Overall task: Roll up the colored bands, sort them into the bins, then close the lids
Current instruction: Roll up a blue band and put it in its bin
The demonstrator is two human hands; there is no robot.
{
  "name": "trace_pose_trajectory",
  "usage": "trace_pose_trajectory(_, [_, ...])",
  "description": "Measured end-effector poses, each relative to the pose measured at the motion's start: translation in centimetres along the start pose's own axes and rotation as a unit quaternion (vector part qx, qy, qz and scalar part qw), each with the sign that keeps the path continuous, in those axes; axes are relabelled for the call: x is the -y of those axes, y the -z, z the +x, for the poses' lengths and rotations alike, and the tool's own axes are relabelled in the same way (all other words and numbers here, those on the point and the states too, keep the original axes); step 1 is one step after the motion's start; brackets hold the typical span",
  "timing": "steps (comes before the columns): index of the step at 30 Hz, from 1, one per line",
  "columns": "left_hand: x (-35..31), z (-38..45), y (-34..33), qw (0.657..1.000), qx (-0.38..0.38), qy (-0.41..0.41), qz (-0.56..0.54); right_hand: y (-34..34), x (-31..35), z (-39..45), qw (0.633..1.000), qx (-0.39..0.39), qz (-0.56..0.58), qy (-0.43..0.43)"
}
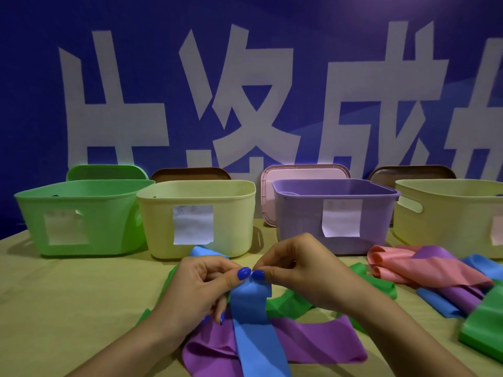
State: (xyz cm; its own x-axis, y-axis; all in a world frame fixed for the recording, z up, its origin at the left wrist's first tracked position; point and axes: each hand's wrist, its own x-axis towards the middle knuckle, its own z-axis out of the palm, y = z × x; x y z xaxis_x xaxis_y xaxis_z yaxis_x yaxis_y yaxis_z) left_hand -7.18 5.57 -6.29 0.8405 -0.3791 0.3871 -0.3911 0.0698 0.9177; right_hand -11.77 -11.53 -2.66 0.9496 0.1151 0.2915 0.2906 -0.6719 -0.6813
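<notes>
Both hands meet over the centre of the table (68,308). The left hand (201,289) and the right hand (302,270) each pinch the top edge of a blue band (255,322) between thumb and forefinger, thumb tips nearly touching (the remaining fingers are curled). The blue band hangs from the pinch toward the camera, crossing over a purple band (313,341) and a green band (288,300) that lie flat on the table.

Four open bins stand in a row behind the hands: a green bin (81,216), a yellow bin (196,216), a purple bin (334,213) and a second yellow bin (449,213) at the right edge. A lid stands on edge behind each bin, including a pink lid (304,172) behind the purple bin. To the right, a pink band (424,268) lies on a heap of loose purple, blue and green bands.
</notes>
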Motion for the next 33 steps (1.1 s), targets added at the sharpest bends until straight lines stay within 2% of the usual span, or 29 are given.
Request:
trace_pose_trajectory(9, [-0.42, 0.1, -0.02, 0.998, 0.031, 0.028, -0.056, 0.37, 0.81, -0.28, 0.984, 0.01, 0.162, -0.067])
trace_pose_trajectory(14, [-0.64, 0.15, -0.02, 0.992, 0.038, 0.04, -0.116, 0.31, 0.97, -0.46, 0.971, 0.006, 0.216, -0.104])
trace_pose_trajectory(21, [-0.25, 0.09, -0.2, 0.991, 0.025, 0.078, -0.108, 0.4, 1.06, -0.5, 0.971, 0.021, 0.189, -0.143])
trace_pose_trajectory(27, [-0.75, -0.03, -0.55, 0.987, 0.007, 0.098, -0.13, -0.38, 0.87, -0.25, 0.98, -0.024, 0.159, -0.116])
trace_pose_trajectory(33, [-0.42, 0.24, -0.48, 0.978, -0.004, 0.113, -0.172, -0.49, 0.96, -0.09, 0.978, -0.054, 0.189, -0.071])
